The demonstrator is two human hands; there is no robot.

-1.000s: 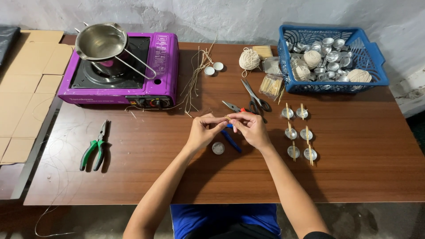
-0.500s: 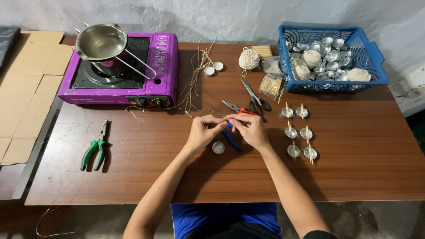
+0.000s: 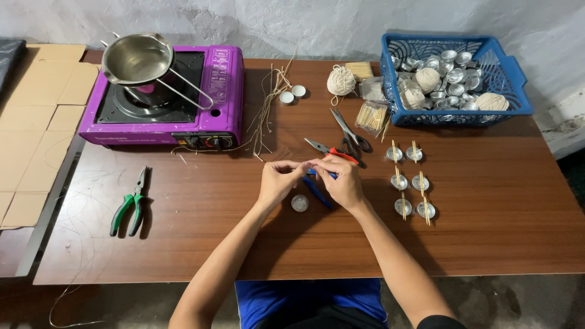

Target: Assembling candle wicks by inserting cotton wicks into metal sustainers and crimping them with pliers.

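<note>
A stove (image 3: 164, 97) sits at the worktop's (image 3: 499, 231) far left corner, with a pot (image 3: 135, 59) on it. A basket (image 3: 454, 79) occupies the far right corner. Pliers (image 3: 129, 204) lie near the left edge. Six small cups (image 3: 409, 181) stand right of centre, scissors (image 3: 350, 131) behind them.

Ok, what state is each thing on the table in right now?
Steel saucepan: empty, upright on the purple stove.
Green-handled pliers: lying shut, untouched.
Grey scissors: lying nearly closed.
Blue basket: upright, holding metal cups and twine balls.
Left hand, right hand: fingertips pinched together.
</note>
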